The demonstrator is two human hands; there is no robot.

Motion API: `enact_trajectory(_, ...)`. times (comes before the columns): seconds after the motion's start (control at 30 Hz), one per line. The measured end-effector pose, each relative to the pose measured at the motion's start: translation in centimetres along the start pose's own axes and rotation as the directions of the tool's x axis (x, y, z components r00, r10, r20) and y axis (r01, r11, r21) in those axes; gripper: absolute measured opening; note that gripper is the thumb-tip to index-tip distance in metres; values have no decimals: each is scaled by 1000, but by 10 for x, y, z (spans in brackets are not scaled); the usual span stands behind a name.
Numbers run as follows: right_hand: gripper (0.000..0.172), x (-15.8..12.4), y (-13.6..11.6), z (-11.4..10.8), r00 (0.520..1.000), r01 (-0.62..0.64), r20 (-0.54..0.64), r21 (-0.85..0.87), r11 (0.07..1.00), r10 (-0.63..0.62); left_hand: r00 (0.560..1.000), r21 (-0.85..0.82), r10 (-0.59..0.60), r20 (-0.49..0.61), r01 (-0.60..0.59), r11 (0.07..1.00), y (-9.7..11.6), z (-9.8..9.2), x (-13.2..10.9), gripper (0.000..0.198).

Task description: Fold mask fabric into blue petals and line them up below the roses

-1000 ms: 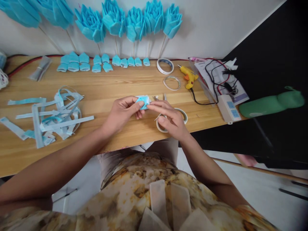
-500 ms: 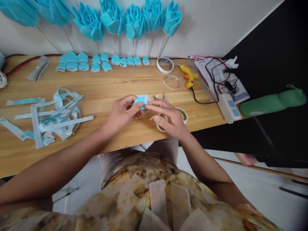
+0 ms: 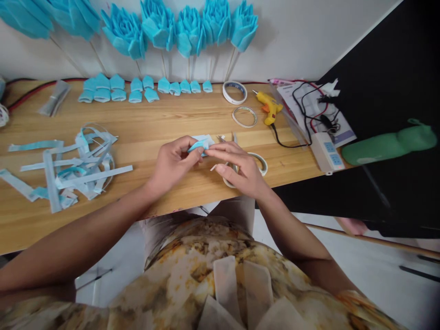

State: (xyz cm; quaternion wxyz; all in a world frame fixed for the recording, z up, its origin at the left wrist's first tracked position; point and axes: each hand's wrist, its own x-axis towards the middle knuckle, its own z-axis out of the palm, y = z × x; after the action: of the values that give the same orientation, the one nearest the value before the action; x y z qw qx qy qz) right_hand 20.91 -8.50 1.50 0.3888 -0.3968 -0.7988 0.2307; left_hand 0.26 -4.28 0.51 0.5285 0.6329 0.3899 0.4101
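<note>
My left hand [image 3: 173, 162] pinches a small folded piece of blue non-woven fabric [image 3: 198, 145] between thumb and fingers. The fingertips of my right hand [image 3: 239, 167] press on the fabric's right end. A short white strip [image 3: 213, 167], seemingly tape, sticks out at my right thumb tip, which stays apart from the fabric. Under and behind my right hand lie scissors [image 3: 235, 137], their blade tips pointing away from me, and a tape roll [image 3: 261, 164]. My fingers partly hide both. A pale fabric piece [image 3: 208, 137] shows just behind the blue one.
Folded blue petals [image 3: 118, 95] line the back of the table, below blue fabric flowers [image 3: 190, 32] on sticks. Cut strips [image 3: 85, 160] lie left. Rightward are two tape rings [image 3: 244, 117], a yellow glue gun [image 3: 271, 109], a power strip [image 3: 326, 153] and a green bottle [image 3: 388, 144].
The blue fabric piece has been folded or tilted into a narrower shape between my fingers. My right thumb has shifted slightly left with the white strip.
</note>
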Motion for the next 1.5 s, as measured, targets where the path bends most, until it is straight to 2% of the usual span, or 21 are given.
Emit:
enact_trajectory(0.1,34,0,0,-1,999,-48,-6,111,993,49,998,-61,-56,31,58,996,1,-2,2,32)
enact_trajectory(0.23,35,-1,3,0,964,-232,-55,309,922,261,990,-146,-115,88,127,981,4,-2,4,35)
enact_trajectory(0.3,37,-1,5,0,949,-260,-76,363,895,307,984,-181,-127,122,148,972,4,-2,4,37)
enact_trajectory(0.37,37,0,5,-1,962,-223,-74,347,911,264,979,-199,-133,153,162,966,4,-2,4,38)
enact_trajectory(0.47,34,4,2,-4,990,-112,-51,256,960,130,974,-205,-138,177,174,963,4,-2,4,36)
enact_trajectory(0.57,37,7,-1,-6,998,-43,-40,197,979,52,967,-188,-154,201,193,963,6,-3,3,32)
enact_trajectory(0.7,40,9,-2,-9,999,-4,-38,135,991,9,956,-173,-181,232,224,959,9,-3,3,29)
enact_trajectory(0.87,42,6,4,-14,983,181,27,39,983,-182,951,-227,-190,246,247,942,8,-2,2,30)
enact_trajectory(0.97,43,4,9,-15,967,252,48,3,968,-251,949,-238,-180,258,243,941,7,-2,2,33)
enact_trajectory(1.17,40,1,13,-15,964,263,47,-23,965,-262,947,-277,-161,276,239,931,4,-2,2,37)
enact_trajectory(1.33,52,-1,7,-16,990,135,42,13,991,-136,949,-288,-158,273,237,928,3,-2,2,36)
enact_trajectory(1.4,57,-1,5,-16,991,121,62,11,993,-121,950,-263,-165,266,236,935,3,-2,2,34)
enact_trajectory(1.5,54,0,5,-16,991,112,69,7,994,-112,953,-226,-172,249,230,947,4,-2,2,33)
